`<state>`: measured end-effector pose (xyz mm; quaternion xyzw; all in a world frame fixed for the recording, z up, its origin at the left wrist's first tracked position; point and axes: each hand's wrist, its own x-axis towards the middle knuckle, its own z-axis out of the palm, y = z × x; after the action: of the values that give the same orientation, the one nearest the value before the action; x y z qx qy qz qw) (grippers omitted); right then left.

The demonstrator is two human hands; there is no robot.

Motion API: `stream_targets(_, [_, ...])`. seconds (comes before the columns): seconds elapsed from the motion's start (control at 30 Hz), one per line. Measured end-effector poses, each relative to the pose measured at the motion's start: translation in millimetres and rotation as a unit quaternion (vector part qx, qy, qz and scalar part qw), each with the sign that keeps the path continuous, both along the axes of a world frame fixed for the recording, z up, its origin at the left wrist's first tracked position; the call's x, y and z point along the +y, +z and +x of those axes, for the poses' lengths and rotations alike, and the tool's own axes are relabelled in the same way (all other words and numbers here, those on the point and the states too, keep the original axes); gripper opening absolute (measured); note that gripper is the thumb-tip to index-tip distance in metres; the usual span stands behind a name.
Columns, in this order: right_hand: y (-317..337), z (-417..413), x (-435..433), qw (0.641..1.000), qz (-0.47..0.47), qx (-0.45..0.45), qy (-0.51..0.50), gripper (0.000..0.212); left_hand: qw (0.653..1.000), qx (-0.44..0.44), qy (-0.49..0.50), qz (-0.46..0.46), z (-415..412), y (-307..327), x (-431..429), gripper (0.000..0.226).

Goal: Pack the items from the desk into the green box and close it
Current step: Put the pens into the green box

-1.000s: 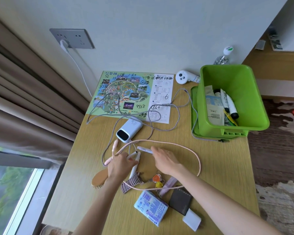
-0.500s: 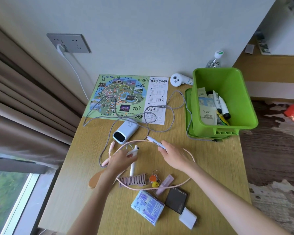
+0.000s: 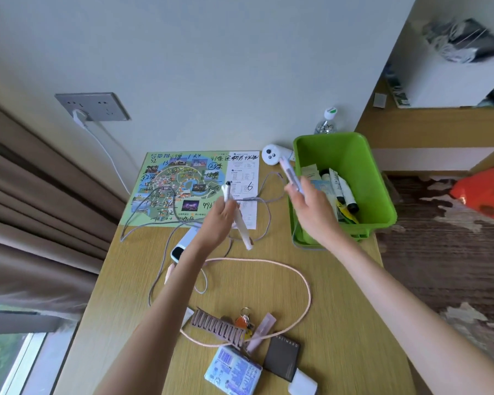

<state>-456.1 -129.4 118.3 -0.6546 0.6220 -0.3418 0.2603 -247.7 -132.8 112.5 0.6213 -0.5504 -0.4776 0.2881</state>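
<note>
From the head camera, the left hand [image 3: 221, 215] is raised over the near edge of a park map [image 3: 183, 183], its fingers curled round white pens [image 3: 243, 230]. There seem to be two, one tip pointing up and one slanting down toward the desk [image 3: 340, 295], though the blur makes the count uncertain. The right hand [image 3: 308, 203] pinches a pale lilac pen [image 3: 290, 173] between thumb and fingers and holds it tilted at the left rim of the green box [image 3: 334, 149]. The box stands open at the desk's far right corner on a green tray-like piece [image 3: 298, 240], with tubes [image 3: 347, 192] and paper packets [image 3: 310, 171] inside. A grey cable [image 3: 265, 215] loops across the map, and a white power bank [image 3: 180, 249] lies partly under the left forearm. A pink cable [image 3: 305, 280] forms a wide loop on the desk. At the near edge lie a hair clip [image 3: 220, 326], keys [image 3: 244, 320], a tissue pack [image 3: 233, 369], a dark wallet [image 3: 281, 360] and a small white block [image 3: 301, 383]. A white handheld device [image 3: 273, 155] lies just left of the box, and a water bottle [image 3: 327, 124] stands behind it.
</note>
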Motion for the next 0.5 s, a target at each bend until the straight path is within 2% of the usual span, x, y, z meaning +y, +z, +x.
stream_targets(0.13, [0.6, -45.9, -30.2, 0.987, 0.004, 0.039, -0.156, 0.022, 0.998, 0.058, -0.019, -0.011, -36.4, 23.5, -30.0, 0.027])
stream_targets(0.23, [-11.3, -69.3, -46.3, 0.977, 0.048, 0.046, -0.204, 0.019, 0.994, 0.098, -0.042, 0.021, -62.2, 33.2, -48.3, 0.019])
stream_targets(0.4, [-29.1, -83.3, -62.9, 0.971, 0.128, 0.069, -0.19, 0.02, 0.987, 0.134, -0.069, 0.05, -107.9, 41.4, -73.2, 0.016])
stream_targets(0.5, [-29.1, -96.2, -60.8, 0.962, 0.158, 0.161, -0.151, 0.028, 0.989, 0.12, -0.073, 0.043, -134.0, 41.1, -85.2, 0.017])
